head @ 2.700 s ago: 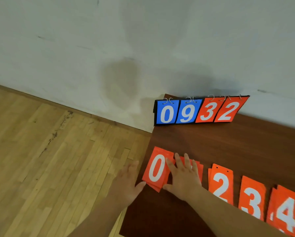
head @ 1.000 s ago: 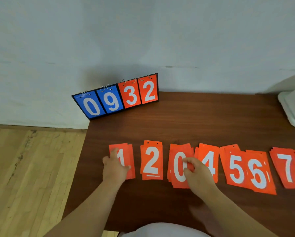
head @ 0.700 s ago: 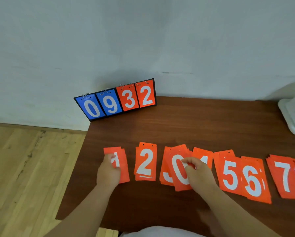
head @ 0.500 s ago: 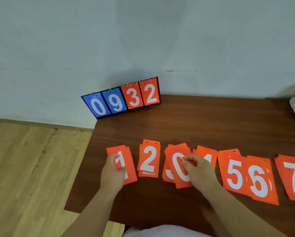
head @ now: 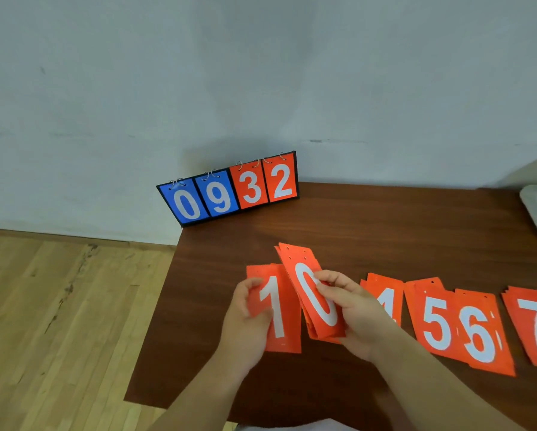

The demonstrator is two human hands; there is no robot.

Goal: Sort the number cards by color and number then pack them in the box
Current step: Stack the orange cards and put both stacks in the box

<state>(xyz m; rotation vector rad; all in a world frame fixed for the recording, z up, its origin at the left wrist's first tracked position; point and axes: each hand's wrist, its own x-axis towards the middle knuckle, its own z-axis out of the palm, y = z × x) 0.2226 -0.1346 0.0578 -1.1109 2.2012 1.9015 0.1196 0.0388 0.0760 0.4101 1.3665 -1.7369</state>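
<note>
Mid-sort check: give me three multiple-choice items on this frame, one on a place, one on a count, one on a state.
1. The scoreboard stands: A. at the table's far left corner; B. on the floor; C. beside the 7 cards.
2. Blue cards on it: A. one; B. two; C. four.
3. The 0 stack is: A. flat on the table; B. gripped by the right hand; C. hung on rings.
Answers: 1A, it sits at that corner; 2B, only 0 and 9 are blue; 3B, fingers curl round it.
</note>
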